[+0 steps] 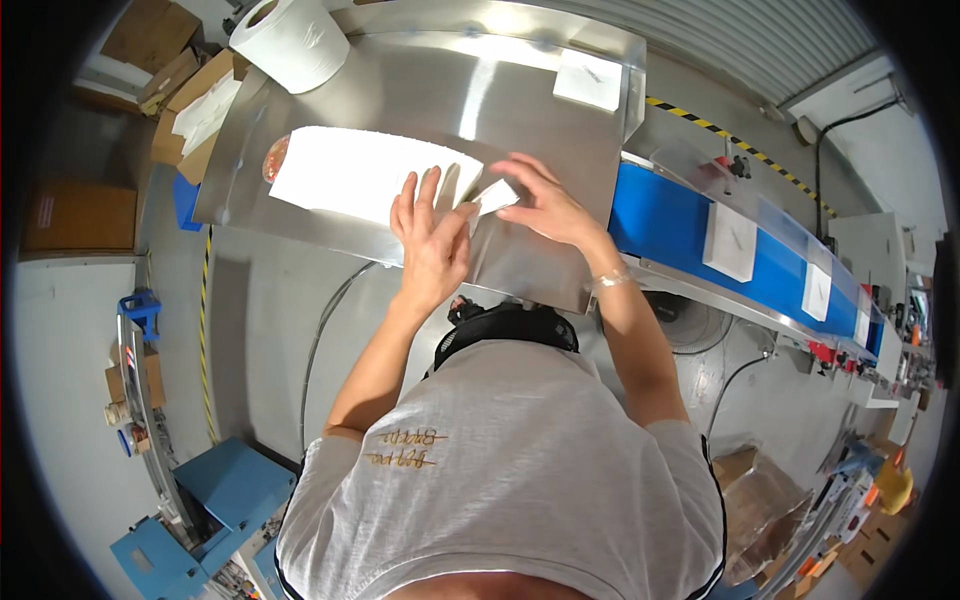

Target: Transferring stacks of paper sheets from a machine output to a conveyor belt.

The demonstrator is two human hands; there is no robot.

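A long row of thin white packets or sheets (pixel 350 175), pressed face to face, lies across the steel table, its right end fanned apart. My left hand (pixel 432 240) rests at that fanned end, fingers stretched over the row and its front edge. One white piece (pixel 495 197) leans away from the row, between my two hands. Around it my right hand (pixel 552 208) is open, thumb and fingers spread, the thumb close to its edge; whether they touch is unclear. A round reddish thing (pixel 275 160) sits against the row's left end.
Beyond the row stands a large white roll (pixel 290 45). A flat white packet (pixel 588 80) lies at the table's far right corner. Along the right runs a blue conveyor belt (pixel 660 215) carrying several white packets (pixel 731 242). Cardboard boxes (pixel 195 110) stand left of the steel table (pixel 540 260).
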